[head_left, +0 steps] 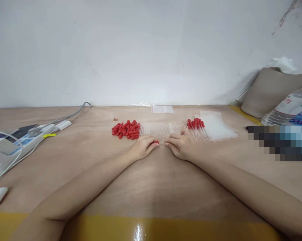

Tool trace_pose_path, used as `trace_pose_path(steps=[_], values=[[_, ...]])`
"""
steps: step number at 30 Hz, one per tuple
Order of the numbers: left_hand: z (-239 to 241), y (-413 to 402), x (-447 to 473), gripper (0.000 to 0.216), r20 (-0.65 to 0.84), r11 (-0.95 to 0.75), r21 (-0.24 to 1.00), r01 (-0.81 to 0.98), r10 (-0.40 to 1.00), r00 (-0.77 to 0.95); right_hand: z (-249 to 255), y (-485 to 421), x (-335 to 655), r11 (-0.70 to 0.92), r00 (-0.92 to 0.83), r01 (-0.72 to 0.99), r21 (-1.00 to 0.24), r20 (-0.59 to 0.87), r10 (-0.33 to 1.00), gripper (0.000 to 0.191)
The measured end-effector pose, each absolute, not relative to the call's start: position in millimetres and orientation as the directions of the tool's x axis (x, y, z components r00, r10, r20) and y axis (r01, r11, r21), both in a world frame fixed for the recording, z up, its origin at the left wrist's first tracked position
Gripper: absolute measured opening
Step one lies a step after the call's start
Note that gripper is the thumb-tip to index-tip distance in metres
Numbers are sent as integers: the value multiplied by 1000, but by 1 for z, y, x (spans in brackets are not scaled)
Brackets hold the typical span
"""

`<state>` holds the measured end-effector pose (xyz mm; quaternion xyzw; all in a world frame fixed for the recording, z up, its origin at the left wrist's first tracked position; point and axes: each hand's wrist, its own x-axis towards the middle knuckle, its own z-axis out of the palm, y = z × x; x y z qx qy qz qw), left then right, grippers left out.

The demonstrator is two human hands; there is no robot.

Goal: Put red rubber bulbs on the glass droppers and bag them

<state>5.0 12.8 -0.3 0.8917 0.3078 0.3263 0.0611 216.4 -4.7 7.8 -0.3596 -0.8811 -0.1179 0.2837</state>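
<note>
My left hand (144,147) is closed on a red rubber bulb (155,142). My right hand (179,144) pinches a thin clear tube (162,143), whose other end meets the bulb; how far it goes in is hidden by my fingers. Just beyond both hands lies a row of loose clear tubes (161,130), side by side. To the left of that row is a heap of red rubber bulbs (125,130). Beyond my right hand, several droppers (196,127), clear tubes with red bulbs on their ends, lie bunched together.
Clear plastic bags (220,125) lie right of the droppers, and a small bag (162,109) lies by the wall. A power strip (27,140) with cables stands at left. At right are a grey-brown bin (268,90) and a plastic bottle (283,110). Yellow tape (110,229) edges the table.
</note>
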Motion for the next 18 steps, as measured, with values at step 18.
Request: trace_pose_path(steps=[18], values=[[-3,14,4,23,579,-875,167,454,460,673,11,1,204,661,-590,665,-348,299,750,35]])
